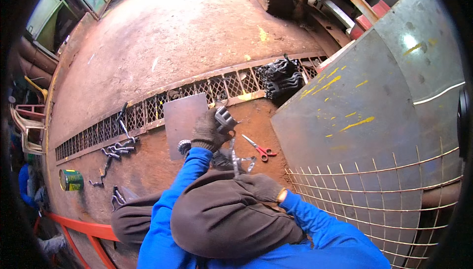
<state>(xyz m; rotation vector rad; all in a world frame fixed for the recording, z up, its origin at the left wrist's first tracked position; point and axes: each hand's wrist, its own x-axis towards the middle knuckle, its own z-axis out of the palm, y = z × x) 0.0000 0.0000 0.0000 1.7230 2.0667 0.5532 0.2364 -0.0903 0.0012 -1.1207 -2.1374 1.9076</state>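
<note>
My left hand (208, 130), in a dark knit glove, is closed around a bundle of dark bent metal rods (225, 119), held up above the ground. A pale thin strip (233, 157) hangs below the bundle and curls near my knee. My right hand (261, 187), also gloved, lies low by my leg with its fingers closed at the strip's lower end. Scissors with red handles (264, 153) rest on the ground to the right of the strip. Behind my left hand is a flat grey sheet (181, 114), with a small ribbed roll (184, 147) at its near edge.
A pile of black bent rods (282, 81) sits on the floor grate (148, 110). Loose bent rods (118, 148) and a green can (71, 180) are at left, near a red metal frame (81, 225). Large metal sheets (364, 106) and wire mesh (364, 183) stand at right.
</note>
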